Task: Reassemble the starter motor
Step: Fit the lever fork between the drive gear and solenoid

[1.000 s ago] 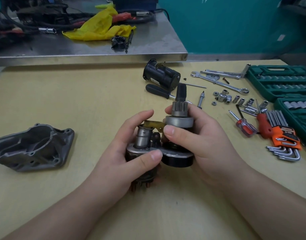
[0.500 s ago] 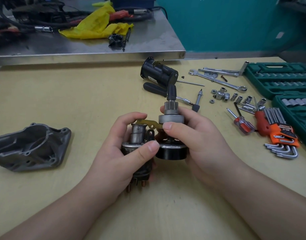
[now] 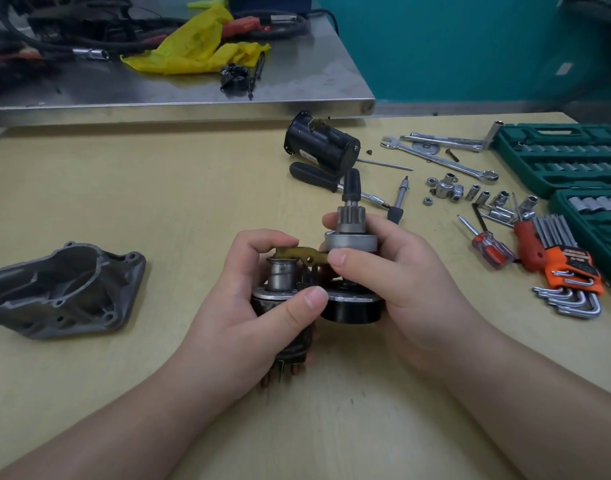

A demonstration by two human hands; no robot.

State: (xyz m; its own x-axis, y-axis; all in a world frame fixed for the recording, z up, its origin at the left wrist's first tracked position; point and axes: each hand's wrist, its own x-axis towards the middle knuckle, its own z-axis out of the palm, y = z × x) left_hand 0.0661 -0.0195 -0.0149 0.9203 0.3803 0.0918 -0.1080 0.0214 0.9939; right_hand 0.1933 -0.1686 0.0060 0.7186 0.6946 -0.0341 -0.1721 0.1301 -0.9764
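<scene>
Over the middle of the table I hold the starter sub-assembly upright with both hands. My left hand (image 3: pixel 248 306) grips the solenoid (image 3: pixel 281 282), thumb across its flange, fingers over the brass shift fork (image 3: pixel 297 254). My right hand (image 3: pixel 397 282) grips the pinion drive (image 3: pixel 351 233) and the black round body (image 3: pixel 352 308) under it; the shaft tip points up. The fork links the solenoid plunger to the drive. The grey nose housing (image 3: pixel 61 289) lies apart at the left. The black motor yoke (image 3: pixel 319 145) lies on its side behind.
A black-handled screwdriver (image 3: pixel 314 176) lies just behind my hands. Wrenches, sockets, small screwdrivers and an orange hex key set (image 3: pixel 570 271) spread to the right, next to green socket cases (image 3: pixel 556 157). A steel bench (image 3: pixel 179 98) with cables and a yellow rag stands at the back.
Both hands and the sub-assembly have shifted a little away from me and to the left. My grips stay the same.
</scene>
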